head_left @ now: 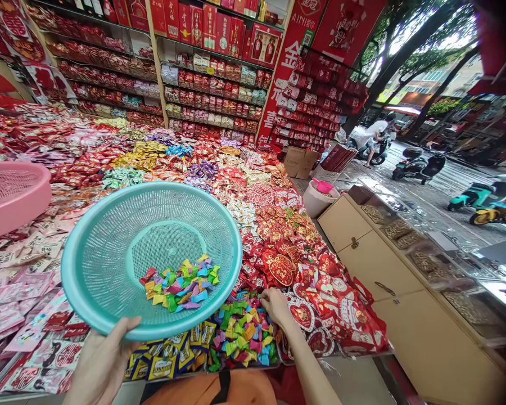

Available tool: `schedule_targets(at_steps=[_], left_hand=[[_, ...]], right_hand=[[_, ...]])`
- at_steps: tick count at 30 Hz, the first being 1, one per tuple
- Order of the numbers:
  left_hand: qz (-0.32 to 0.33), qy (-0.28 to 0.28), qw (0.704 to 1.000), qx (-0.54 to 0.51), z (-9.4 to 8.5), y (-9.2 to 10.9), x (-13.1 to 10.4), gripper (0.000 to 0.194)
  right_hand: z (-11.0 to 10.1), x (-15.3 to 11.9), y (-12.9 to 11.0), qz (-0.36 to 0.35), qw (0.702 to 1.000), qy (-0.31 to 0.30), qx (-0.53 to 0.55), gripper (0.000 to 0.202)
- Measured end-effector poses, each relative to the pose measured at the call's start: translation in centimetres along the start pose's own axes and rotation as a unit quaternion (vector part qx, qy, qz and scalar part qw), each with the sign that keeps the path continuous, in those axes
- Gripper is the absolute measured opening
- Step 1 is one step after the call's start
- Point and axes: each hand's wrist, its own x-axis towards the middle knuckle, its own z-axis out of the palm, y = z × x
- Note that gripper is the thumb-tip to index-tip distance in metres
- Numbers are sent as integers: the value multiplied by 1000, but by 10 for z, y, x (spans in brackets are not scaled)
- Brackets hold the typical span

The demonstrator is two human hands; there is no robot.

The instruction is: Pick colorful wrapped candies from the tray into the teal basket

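Observation:
My left hand (105,357) grips the near rim of a teal plastic colander basket (69,264), thumb over the edge. The basket is tilted toward me, and a small heap of bright wrapped candies (181,284) lies in its lower part. My right hand (275,306) is at the far right edge of a tray pile of the same colourful candies (244,337). Its fingers are curled downward, and whatever they hold is hidden. Red heart-shaped packets (301,312) lie just right of it. Yellow-and-navy wrapped sweets (164,363) sit below the basket.
A pink basket (17,197) stands at the left on pale pink packets (17,304). Mixed sweets cover the display beyond. Stocked shelves (215,73) line the back. Beige cabinets (371,259) and a white bin (318,199) stand right; scooters (419,166) and a person are on the street.

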Motion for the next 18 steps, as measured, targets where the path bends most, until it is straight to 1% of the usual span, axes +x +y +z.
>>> schedule_targets(at_steps=[3,5,7,10,12,14,16,18], left_hand=[[3,4,1000,-1,1,0,0,35],[5,3,1000,1,2,0,-1,35],[7,-1,1000,4,2,1,-1,35],[7,-13,1000,3,3,1,-1,35],[2,-17,1000,-2,4,0,0,35],[-4,-11,1000,-4,5,-1,1,34],[-9,-7,1000,-4,7,-2,0,31],[-11,-7,1000,-2,9,-2,-1,30]], right_hand=[[-8,-4,-2,-1,1000,7,8,18],[-18,-6,-3,-4,1000,12,15,19],[-34,-8,-4,-12,999,18,39,20],[-67,-9,-13,-39,992,46,110,20],[-88,-11,-25,-68,983,69,156,20],[-103,-11,-43,-101,973,86,190,20],[-109,-12,-65,-132,963,98,212,19],[-107,-11,-87,-159,957,98,220,17]])
